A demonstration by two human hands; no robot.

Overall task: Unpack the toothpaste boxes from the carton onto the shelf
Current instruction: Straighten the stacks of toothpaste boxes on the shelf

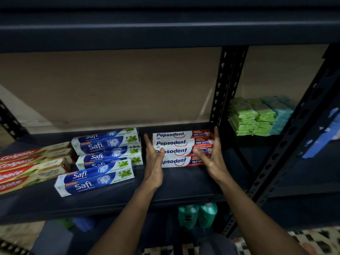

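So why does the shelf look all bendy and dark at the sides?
Head view: the wide-angle lens bows the shelf and leans the upright post. Head view: the light is dim, so the corners fall dark. Head view: the Pepsodent boxes in the middle read sharp, while the Colgate boxes at the left edge and the green packs look soft.

Colgate boxes (27, 166) cut off at left edge, green bottles (207, 216) half hidden below shelf (184, 183)
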